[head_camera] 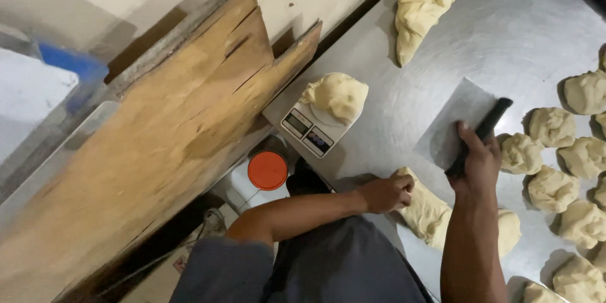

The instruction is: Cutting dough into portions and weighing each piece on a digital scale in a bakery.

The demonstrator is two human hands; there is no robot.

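On a brushed steel bench, a pale, soft-looking dough log lies near the front edge under the left hand, pressed loosely on its end, while the right hand grips shut a black-handled steel scraper, open bench beyond.

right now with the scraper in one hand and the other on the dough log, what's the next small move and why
Probably bring the scraper down across the dough log near the left hand to cut off a piece. The right hand holds the blade just above the log, the left hand pins its end, and cut pieces already lie to the right. The scale carries a lump.
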